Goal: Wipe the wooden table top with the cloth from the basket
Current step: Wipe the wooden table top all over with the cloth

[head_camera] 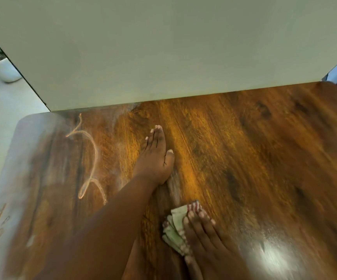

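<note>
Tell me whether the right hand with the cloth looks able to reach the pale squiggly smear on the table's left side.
Probably not directly: the left hand and its forearm lie flat across the table, between the right hand pressing the cloth and the smear.

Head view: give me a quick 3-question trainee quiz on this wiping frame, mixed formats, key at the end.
1. True or false: the left hand holds the cloth.
2. Multiple choice: where do the pale smears lie on the table? A) left of the left hand B) right of the right hand C) under the cloth
3. Fill in: the left hand lies ____ on the wood, fingers straight.

Key
1. False: the right hand presses the cloth; the left hand has nothing in it.
2. A
3. flat
</note>
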`<action>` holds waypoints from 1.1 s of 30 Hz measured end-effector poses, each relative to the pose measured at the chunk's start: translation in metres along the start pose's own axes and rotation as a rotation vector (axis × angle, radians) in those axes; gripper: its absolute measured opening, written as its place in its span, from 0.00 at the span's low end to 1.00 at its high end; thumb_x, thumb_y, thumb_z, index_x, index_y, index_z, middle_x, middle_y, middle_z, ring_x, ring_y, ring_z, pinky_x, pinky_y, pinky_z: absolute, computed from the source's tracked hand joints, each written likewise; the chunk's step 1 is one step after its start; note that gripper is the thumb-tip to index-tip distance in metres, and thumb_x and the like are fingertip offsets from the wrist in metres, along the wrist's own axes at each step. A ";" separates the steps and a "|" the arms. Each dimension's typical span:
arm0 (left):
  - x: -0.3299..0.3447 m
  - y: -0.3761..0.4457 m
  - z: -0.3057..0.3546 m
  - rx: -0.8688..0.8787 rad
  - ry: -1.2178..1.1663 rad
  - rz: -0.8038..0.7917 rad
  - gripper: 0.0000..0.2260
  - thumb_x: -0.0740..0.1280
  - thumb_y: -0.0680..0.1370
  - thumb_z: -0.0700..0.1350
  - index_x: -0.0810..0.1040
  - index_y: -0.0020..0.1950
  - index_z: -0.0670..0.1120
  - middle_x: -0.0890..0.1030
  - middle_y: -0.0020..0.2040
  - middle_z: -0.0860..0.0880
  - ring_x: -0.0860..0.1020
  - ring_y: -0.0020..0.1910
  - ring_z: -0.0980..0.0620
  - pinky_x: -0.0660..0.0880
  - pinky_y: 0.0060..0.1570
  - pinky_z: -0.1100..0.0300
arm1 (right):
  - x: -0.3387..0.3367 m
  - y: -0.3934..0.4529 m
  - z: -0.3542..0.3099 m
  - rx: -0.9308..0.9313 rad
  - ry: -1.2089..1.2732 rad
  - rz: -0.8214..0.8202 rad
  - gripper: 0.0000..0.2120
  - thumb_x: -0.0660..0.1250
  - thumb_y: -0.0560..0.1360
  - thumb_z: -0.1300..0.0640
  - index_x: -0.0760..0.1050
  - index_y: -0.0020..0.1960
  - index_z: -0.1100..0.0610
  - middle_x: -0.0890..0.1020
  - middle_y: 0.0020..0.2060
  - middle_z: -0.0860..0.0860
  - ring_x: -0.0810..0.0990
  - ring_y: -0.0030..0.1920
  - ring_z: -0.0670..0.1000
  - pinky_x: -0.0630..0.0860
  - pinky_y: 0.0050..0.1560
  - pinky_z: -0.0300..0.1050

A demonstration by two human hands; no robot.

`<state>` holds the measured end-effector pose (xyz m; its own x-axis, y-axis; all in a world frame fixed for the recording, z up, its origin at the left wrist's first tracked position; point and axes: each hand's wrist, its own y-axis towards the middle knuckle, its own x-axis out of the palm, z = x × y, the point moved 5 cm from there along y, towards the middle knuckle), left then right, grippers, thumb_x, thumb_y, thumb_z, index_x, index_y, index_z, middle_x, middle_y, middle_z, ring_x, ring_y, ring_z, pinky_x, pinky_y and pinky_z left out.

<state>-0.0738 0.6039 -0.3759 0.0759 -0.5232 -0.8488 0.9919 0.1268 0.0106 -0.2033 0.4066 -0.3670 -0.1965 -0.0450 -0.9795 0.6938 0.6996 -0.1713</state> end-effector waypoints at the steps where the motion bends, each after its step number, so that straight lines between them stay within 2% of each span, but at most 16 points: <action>1: 0.000 -0.001 -0.001 -0.002 -0.009 -0.001 0.33 0.42 0.78 0.55 0.36 0.78 0.42 0.38 0.79 0.45 0.37 0.77 0.53 0.34 0.73 0.60 | 0.001 -0.007 -0.002 0.011 0.003 -0.017 0.30 0.44 0.79 0.44 0.73 0.68 0.58 0.70 0.70 0.54 0.66 0.71 0.56 0.65 0.63 0.52; 3: 0.000 -0.002 -0.001 0.000 -0.017 0.003 0.33 0.42 0.78 0.56 0.37 0.78 0.42 0.39 0.79 0.45 0.38 0.77 0.53 0.35 0.73 0.60 | 0.000 -0.007 0.001 0.003 0.056 0.017 0.29 0.45 0.79 0.44 0.69 0.71 0.58 0.66 0.72 0.54 0.64 0.72 0.56 0.63 0.65 0.52; 6: 0.000 -0.003 0.001 0.014 -0.027 0.016 0.32 0.43 0.78 0.55 0.39 0.78 0.41 0.41 0.79 0.45 0.40 0.77 0.52 0.35 0.73 0.61 | -0.003 0.017 0.010 -0.023 0.098 0.080 0.29 0.47 0.80 0.45 0.55 0.77 0.58 0.54 0.77 0.54 0.50 0.77 0.54 0.56 0.72 0.55; 8: 0.001 -0.003 0.002 0.015 -0.028 0.026 0.32 0.44 0.78 0.54 0.40 0.78 0.41 0.42 0.79 0.44 0.41 0.77 0.52 0.36 0.73 0.61 | -0.006 0.052 0.026 0.022 0.105 0.120 0.30 0.45 0.81 0.44 0.45 0.78 0.55 0.45 0.77 0.52 0.39 0.76 0.50 0.48 0.75 0.53; 10: 0.001 -0.001 0.001 -0.001 -0.022 0.032 0.32 0.44 0.78 0.54 0.41 0.78 0.41 0.43 0.79 0.44 0.42 0.78 0.51 0.37 0.73 0.60 | -0.010 0.099 0.041 0.082 0.087 0.113 0.29 0.43 0.82 0.43 0.40 0.78 0.55 0.41 0.77 0.51 0.34 0.75 0.48 0.39 0.75 0.50; 13: 0.004 0.001 0.000 -0.019 0.026 0.019 0.31 0.44 0.79 0.53 0.41 0.78 0.41 0.44 0.79 0.44 0.42 0.78 0.50 0.40 0.74 0.57 | -0.010 0.140 0.052 0.137 0.058 0.057 0.30 0.43 0.81 0.44 0.40 0.78 0.56 0.43 0.78 0.53 0.37 0.76 0.50 0.34 0.71 0.46; 16: 0.004 0.002 0.001 -0.012 0.030 0.006 0.28 0.46 0.82 0.52 0.42 0.78 0.40 0.45 0.79 0.43 0.43 0.78 0.48 0.40 0.75 0.55 | -0.005 0.102 0.042 0.129 0.078 0.074 0.29 0.43 0.82 0.44 0.41 0.78 0.57 0.44 0.78 0.54 0.38 0.76 0.51 0.34 0.72 0.47; 19: 0.002 0.001 0.002 -0.006 0.004 0.016 0.27 0.46 0.84 0.52 0.43 0.78 0.39 0.46 0.79 0.42 0.44 0.78 0.48 0.41 0.75 0.55 | 0.005 0.006 0.011 0.068 0.107 0.076 0.30 0.45 0.82 0.45 0.45 0.78 0.58 0.46 0.78 0.55 0.40 0.76 0.54 0.42 0.75 0.53; 22: 0.000 -0.002 0.003 -0.003 -0.002 0.016 0.27 0.45 0.84 0.52 0.43 0.78 0.39 0.46 0.79 0.42 0.43 0.78 0.48 0.41 0.75 0.54 | 0.022 -0.095 -0.021 -0.012 0.092 0.038 0.30 0.49 0.80 0.46 0.52 0.77 0.61 0.51 0.77 0.58 0.50 0.77 0.58 0.51 0.73 0.56; 24: -0.002 -0.003 0.004 0.001 -0.014 0.021 0.27 0.45 0.84 0.52 0.43 0.78 0.39 0.45 0.79 0.42 0.43 0.78 0.47 0.41 0.75 0.55 | 0.029 -0.128 -0.024 -0.049 0.072 -0.037 0.30 0.49 0.80 0.45 0.55 0.77 0.61 0.55 0.77 0.58 0.52 0.76 0.58 0.56 0.70 0.57; 27: -0.002 -0.006 0.006 0.041 0.018 0.003 0.28 0.45 0.84 0.52 0.43 0.78 0.39 0.46 0.79 0.41 0.43 0.78 0.47 0.40 0.75 0.55 | 0.025 -0.117 -0.013 -0.091 0.053 -0.099 0.31 0.47 0.81 0.43 0.51 0.78 0.59 0.52 0.77 0.56 0.48 0.77 0.57 0.52 0.72 0.56; 30: 0.002 -0.008 0.009 0.087 0.131 -0.049 0.27 0.46 0.84 0.52 0.44 0.79 0.40 0.46 0.79 0.41 0.44 0.78 0.45 0.41 0.75 0.50 | 0.019 -0.075 0.004 0.023 0.099 -0.054 0.32 0.43 0.80 0.42 0.43 0.78 0.57 0.44 0.77 0.54 0.38 0.76 0.52 0.44 0.75 0.53; 33: 0.004 -0.014 0.015 0.094 0.268 -0.085 0.28 0.46 0.83 0.54 0.46 0.79 0.40 0.47 0.79 0.41 0.45 0.78 0.43 0.40 0.75 0.46 | 0.018 -0.048 0.013 0.115 0.098 -0.003 0.32 0.40 0.79 0.40 0.40 0.78 0.55 0.41 0.77 0.52 0.35 0.76 0.50 0.40 0.75 0.51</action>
<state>-0.0858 0.5870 -0.3716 -0.0246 -0.2859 -0.9579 0.9996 0.0068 -0.0277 -0.2313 0.3629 -0.3780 -0.2612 0.0265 -0.9649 0.7668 0.6129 -0.1907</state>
